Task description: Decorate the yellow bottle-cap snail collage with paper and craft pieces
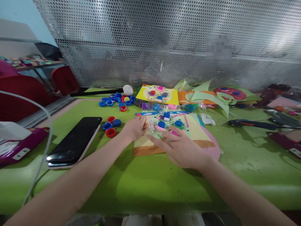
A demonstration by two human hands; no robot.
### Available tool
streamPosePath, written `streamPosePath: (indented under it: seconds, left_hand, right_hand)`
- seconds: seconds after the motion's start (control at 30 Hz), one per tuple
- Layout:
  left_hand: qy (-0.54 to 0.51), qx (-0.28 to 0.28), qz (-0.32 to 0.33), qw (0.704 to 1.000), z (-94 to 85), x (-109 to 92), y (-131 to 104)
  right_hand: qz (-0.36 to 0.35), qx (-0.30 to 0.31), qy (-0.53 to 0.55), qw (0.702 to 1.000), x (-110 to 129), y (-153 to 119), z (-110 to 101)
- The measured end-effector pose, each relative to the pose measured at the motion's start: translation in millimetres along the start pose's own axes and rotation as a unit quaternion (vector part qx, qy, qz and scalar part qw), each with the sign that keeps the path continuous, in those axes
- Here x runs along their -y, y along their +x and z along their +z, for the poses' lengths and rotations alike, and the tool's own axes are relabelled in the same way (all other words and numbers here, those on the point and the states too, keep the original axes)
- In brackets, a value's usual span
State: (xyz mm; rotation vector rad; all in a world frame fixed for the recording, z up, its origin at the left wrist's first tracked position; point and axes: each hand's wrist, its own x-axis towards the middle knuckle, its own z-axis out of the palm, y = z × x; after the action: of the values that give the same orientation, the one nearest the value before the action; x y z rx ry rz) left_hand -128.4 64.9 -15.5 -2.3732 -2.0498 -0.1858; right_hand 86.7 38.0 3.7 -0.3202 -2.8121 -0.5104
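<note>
My left hand (135, 128) is closed at the left edge of a paper craft picture, its fingers pinching a small clear plastic packet (151, 125) with something orange-brown by the fingertips. My right hand (182, 149) lies over the lower right of the same picture, fingers stretched out and apart, one pointing toward the packet. The paper picture (144, 150) has a cream ground with a brown strip along the bottom. Blue bottle caps (180, 123) and bits of pink and green clay sit on it. Part of it is hidden under my hands.
Loose blue and red bottle caps (110, 132) lie left of the picture. Two stacked phones (75, 141) rest further left, near a white cable (49, 125). Behind are a yellow craft card (174, 94) and clay packets (156, 107). A glue gun (251, 124) lies right.
</note>
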Motion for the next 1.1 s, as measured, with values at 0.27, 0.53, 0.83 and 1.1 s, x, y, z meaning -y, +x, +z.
streamPosePath:
  seconds: [0.27,0.53,0.83,1.1]
  left_hand:
    - [0.013,-0.018,0.017,1.0,-2.9,-0.7,-3.9]
    - [0.025,-0.057,0.057,0.996,-12.8,-12.0,-13.4]
    - [0.021,-0.066,0.055,0.996,-16.8,-33.4,-21.0]
    - [0.004,-0.07,0.048,0.996,-18.4,-38.3,-22.3]
  right_hand:
    - [0.152,-0.089,0.126,0.976,-4.1,6.7,6.3]
    - [0.273,-0.151,0.292,0.904,-8.1,15.5,12.2]
    - [0.318,-0.165,0.261,0.896,-7.2,17.9,14.0]
    - [0.327,-0.195,0.241,0.893,-3.8,18.1,9.1]
